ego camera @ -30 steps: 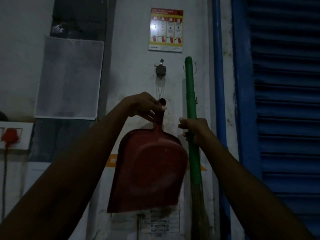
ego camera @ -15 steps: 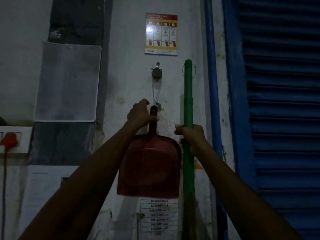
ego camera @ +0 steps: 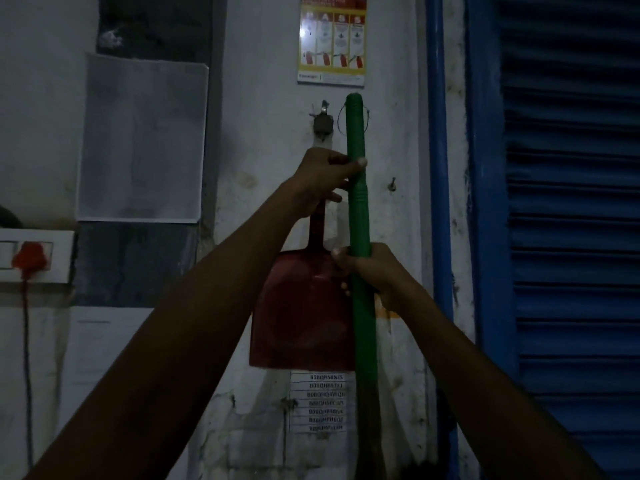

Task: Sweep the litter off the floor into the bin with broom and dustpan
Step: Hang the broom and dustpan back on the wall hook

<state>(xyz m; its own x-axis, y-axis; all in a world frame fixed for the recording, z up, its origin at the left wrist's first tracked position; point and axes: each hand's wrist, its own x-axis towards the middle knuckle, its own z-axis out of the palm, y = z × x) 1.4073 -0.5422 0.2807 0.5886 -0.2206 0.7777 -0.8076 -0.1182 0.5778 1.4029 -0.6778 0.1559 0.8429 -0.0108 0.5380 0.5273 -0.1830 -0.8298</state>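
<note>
A red dustpan [ego camera: 301, 317] hangs flat against the white wall, pan down and handle up. My left hand [ego camera: 320, 178] grips the top of its handle, just below a metal hook [ego camera: 323, 123], and its thumb reaches across onto the green broom handle [ego camera: 358, 209]. The broom stands upright right of the dustpan and overlaps the pan's right edge. Lower down, my right hand [ego camera: 370, 271] grips the green handle. The bristles at the bottom are dark and hard to make out. Neither litter nor a bin is in view.
A blue pipe [ego camera: 438, 168] and a blue slatted shutter [ego camera: 571, 237] stand to the right. A small nail [ego camera: 392, 184] sticks out of the wall beside the broom. A switchboard with a red plug [ego camera: 30, 258] is at left, and a safety poster [ego camera: 332, 39] hangs above.
The dustpan swung from a tilt to hang flat on the wall. My left hand rose along its handle toward the hook. The broom shifted left against the pan's edge.
</note>
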